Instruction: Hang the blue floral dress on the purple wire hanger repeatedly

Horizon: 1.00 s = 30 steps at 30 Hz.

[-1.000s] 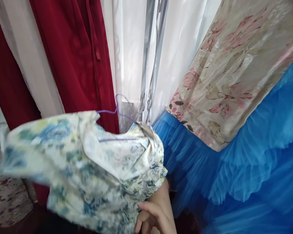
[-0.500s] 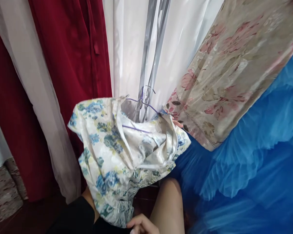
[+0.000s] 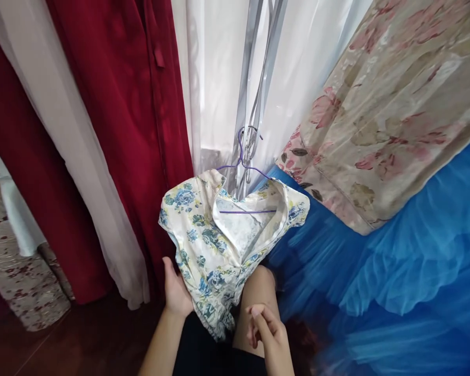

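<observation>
A small white dress with blue flowers (image 3: 215, 240) hangs on a thin purple wire hanger (image 3: 245, 172). The hanger's hook sits up among silver ribbons (image 3: 254, 104). My left hand (image 3: 176, 292) grips the dress's lower left side, thumb up, with its fingers hidden behind the cloth. Just under the hem at the right is my right hand (image 3: 264, 326), its fingers curled with nothing showing in them. A bare limb (image 3: 258, 284) runs up under the dress behind that hand; I cannot tell whose it is.
Hanging garments fill the view: a dark red gown (image 3: 113, 104), a sheer white one (image 3: 215, 78), a pale pink-flowered fabric (image 3: 384, 115) and a blue tulle skirt (image 3: 395, 271). Dark wooden floor (image 3: 74, 339) shows at the lower left, with a sequined hem (image 3: 19, 282) on it.
The floral dress has swung from the lower left up to the middle and now hangs straighter on its hanger. My left hand has come into view on it; my right hand has moved right.
</observation>
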{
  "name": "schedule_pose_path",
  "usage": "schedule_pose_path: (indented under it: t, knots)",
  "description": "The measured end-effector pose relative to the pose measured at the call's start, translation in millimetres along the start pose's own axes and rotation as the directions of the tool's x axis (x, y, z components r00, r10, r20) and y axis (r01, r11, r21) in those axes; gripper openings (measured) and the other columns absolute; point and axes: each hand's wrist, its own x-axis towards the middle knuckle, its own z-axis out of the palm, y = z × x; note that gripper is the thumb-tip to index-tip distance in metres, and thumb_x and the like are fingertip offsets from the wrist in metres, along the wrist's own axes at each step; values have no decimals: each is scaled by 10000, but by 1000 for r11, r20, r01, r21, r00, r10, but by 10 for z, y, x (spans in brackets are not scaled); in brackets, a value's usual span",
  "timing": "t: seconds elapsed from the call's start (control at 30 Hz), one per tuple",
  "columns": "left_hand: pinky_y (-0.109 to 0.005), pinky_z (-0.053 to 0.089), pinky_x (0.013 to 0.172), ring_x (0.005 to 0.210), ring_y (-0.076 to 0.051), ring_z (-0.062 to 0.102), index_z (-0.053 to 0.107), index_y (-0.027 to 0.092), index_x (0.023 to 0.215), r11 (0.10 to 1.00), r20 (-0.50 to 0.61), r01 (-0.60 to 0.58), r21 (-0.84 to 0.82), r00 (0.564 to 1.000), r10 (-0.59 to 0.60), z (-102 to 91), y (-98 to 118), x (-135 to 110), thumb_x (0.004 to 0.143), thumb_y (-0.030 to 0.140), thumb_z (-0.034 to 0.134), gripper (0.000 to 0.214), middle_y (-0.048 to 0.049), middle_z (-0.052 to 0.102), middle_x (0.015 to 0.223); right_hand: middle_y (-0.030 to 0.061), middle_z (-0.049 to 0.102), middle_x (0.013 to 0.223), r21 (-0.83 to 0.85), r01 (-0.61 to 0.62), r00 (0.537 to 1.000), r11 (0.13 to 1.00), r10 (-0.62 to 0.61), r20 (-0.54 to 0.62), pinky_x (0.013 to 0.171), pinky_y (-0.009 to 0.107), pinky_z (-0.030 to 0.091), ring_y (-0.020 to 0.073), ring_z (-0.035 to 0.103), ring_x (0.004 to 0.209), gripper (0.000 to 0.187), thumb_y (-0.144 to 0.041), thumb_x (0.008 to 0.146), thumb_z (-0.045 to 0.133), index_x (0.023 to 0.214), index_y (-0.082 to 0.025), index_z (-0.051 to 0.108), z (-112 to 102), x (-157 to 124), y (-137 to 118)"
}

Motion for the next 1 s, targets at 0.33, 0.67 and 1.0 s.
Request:
schedule_pose_path:
  t: [0.33, 0.67, 1.0]
  knots:
    - [-492, 519, 1073, 1206, -352, 671, 575, 204, 1427, 817, -174, 277, -505, 895, -411, 217, 223, -294, 721, 311, 884, 778, -128, 733, 1251, -42, 556, 552, 49, 176, 983, 983, -174, -50, 464, 219, 345, 104, 443, 462, 419, -554, 791, 761, 908, -184, 603, 508, 557, -351]
    - [-530, 434, 1162, 1356, -369, 552, 681, 179, 1322, 886, 108, 399, -234, 917, -384, 3, 117, -290, 764, 386, 859, 621, -127, 685, 1343, -16, 548, 543, 212, 73, 984, 975, -35, -175, 462, 246, 329, 128, 446, 461, 452, -631, 858, 664, 754, -198, 590, 419, 459, -228]
    - [-546, 383, 1193, 1378, -380, 524, 701, 174, 1298, 900, 163, 435, -41, 891, -423, 9, 205, -239, 752, 495, 835, 647, -121, 698, 1321, -78, 474, 486, 265, 97, 980, 959, -45, -195, 408, 222, 272, 92, 332, 396, 399, -574, 815, 735, 810, -221, 549, 553, 574, -236]
